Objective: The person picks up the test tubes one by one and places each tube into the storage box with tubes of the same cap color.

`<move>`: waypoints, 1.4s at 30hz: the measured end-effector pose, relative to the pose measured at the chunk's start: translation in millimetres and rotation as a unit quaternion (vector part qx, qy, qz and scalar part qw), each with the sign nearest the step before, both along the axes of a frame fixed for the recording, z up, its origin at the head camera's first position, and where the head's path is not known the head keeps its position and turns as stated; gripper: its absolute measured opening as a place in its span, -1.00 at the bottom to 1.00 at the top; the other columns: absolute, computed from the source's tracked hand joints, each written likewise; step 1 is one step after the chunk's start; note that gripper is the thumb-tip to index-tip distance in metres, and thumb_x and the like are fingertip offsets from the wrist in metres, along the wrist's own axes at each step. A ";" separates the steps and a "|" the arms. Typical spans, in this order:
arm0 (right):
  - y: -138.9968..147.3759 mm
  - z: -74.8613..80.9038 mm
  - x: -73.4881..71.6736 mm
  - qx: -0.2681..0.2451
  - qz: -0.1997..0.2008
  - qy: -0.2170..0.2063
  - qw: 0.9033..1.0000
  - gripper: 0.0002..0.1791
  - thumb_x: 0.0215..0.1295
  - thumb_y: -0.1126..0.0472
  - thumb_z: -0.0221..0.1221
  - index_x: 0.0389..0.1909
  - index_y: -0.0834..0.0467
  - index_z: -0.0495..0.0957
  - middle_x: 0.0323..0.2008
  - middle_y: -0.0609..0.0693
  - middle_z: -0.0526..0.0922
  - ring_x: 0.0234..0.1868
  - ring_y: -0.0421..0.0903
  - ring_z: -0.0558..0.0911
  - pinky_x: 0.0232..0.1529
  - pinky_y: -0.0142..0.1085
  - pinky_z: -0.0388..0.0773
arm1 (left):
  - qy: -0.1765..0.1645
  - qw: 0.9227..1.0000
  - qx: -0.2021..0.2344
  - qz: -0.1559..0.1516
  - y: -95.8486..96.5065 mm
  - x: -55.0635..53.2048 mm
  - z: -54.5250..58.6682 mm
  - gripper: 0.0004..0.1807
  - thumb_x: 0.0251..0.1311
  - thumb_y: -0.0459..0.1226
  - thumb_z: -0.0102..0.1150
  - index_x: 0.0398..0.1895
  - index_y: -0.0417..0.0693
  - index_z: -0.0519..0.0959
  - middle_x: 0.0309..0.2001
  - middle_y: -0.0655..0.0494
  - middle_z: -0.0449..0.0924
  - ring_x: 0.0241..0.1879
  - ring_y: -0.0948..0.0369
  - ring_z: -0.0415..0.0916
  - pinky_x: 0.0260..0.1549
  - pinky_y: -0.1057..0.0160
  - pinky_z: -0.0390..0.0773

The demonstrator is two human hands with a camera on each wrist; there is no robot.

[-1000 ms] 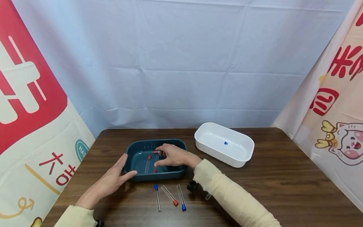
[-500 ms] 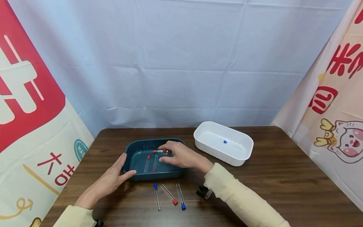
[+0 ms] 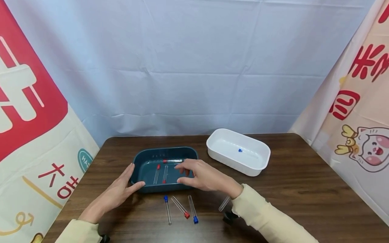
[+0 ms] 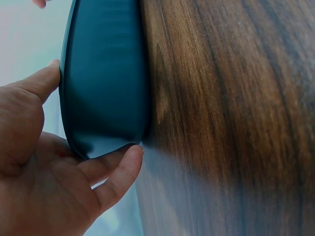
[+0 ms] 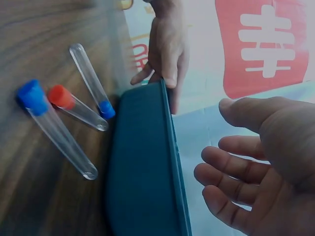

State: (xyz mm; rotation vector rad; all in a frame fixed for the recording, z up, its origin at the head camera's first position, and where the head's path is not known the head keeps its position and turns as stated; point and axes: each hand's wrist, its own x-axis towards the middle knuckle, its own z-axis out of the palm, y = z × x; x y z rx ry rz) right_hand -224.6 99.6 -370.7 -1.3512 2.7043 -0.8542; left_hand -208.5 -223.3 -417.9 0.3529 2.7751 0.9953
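My left hand rests against the left end of a dark teal basin, its thumb at the near rim and its fingers fairly straight along the end wall. My right hand hovers over the basin's right side, fingers loosely bent and holding nothing. Inside lie a test tube with a red cap and a second red-capped tube, side by side. Along the back lies another red-capped test tube, its right end near my fingers.
In front of the basin lie a blue-capped tube, a red-capped tube and another blue-capped tube. One more tube shows partly beside my right wrist. A white basin at back right holds a blue-capped tube.
My right hand has let go of a red-capped tube at the back of the teal basin and drawn back toward the right and nearer. My left hand has stayed at the basin's end.
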 end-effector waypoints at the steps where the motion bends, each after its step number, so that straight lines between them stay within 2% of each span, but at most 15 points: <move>1: 1.3 -0.4 2.5 0.002 0.000 -0.001 1.000 -0.48 0.28 -0.16 0.08 0.15 0.03 0.47 -0.22 -0.20 0.52 -0.33 -0.30 0.45 -0.36 -0.50 0.45 | 0.001 1.000 0.000 0.000 0.5 -0.3 0.0 0.10 0.12 0.32 -0.09 0.47 -0.11 -0.31 0.46 -0.13 -0.37 0.39 -0.14 -0.28 0.21 -0.26 -0.07; 7: 6.0 -7.4 16.6 0.014 -0.001 -0.010 1.000 -0.50 0.29 -0.15 0.07 0.15 0.03 0.48 -0.28 -0.26 0.51 -0.38 -0.30 0.48 -0.41 -0.51 0.44 | 0.000 1.000 -0.003 0.000 -0.1 -0.5 0.8 0.09 0.13 0.32 -0.09 0.47 -0.09 -0.33 0.46 -0.12 -0.38 0.39 -0.14 -0.30 0.21 -0.27 -0.07; 15: 9.0 -26.5 33.0 0.018 0.008 -0.021 1.000 -0.56 0.31 -0.07 0.09 0.10 0.09 0.52 -0.34 -0.29 0.50 -0.41 -0.39 0.45 -0.42 -0.57 0.43 | -0.009 1.000 -0.002 0.001 0.5 0.4 0.0 0.09 0.13 0.31 -0.08 0.47 -0.09 -0.34 0.46 -0.12 -0.39 0.40 -0.14 -0.30 0.21 -0.27 -0.08; 23: 8.8 -37.5 46.8 0.032 -0.013 -0.015 0.999 -0.64 0.29 -0.01 0.15 0.03 0.06 0.56 -0.32 -0.22 0.56 -0.45 -0.32 0.47 -0.42 -0.57 0.41 | -0.003 1.000 0.001 0.001 0.6 0.4 1.9 0.10 0.12 0.33 -0.09 0.47 -0.09 -0.33 0.46 -0.13 -0.38 0.39 -0.14 -0.30 0.20 -0.27 -0.08; 31: -1.1 -48.8 54.3 0.034 -0.030 0.009 0.999 -0.72 0.22 0.08 0.23 -0.09 0.09 0.61 -0.43 -0.33 0.51 -0.48 -0.39 0.46 -0.45 -0.59 0.39 | -0.006 1.000 0.000 0.001 -1.0 0.8 1.1 0.09 0.14 0.31 -0.08 0.47 -0.09 -0.33 0.46 -0.14 -0.38 0.39 -0.15 -0.31 0.20 -0.28 -0.09; 42: -15.0 -51.7 56.5 0.059 -0.067 0.009 0.996 -0.72 0.18 0.06 0.26 -0.10 0.04 0.62 -0.64 -0.43 0.39 -0.57 -0.49 0.38 -0.61 -0.56 0.33 | -0.004 1.000 0.002 0.001 0.0 1.2 0.4 0.09 0.14 0.31 -0.08 0.47 -0.10 -0.32 0.46 -0.15 -0.37 0.39 -0.15 -0.31 0.20 -0.28 -0.09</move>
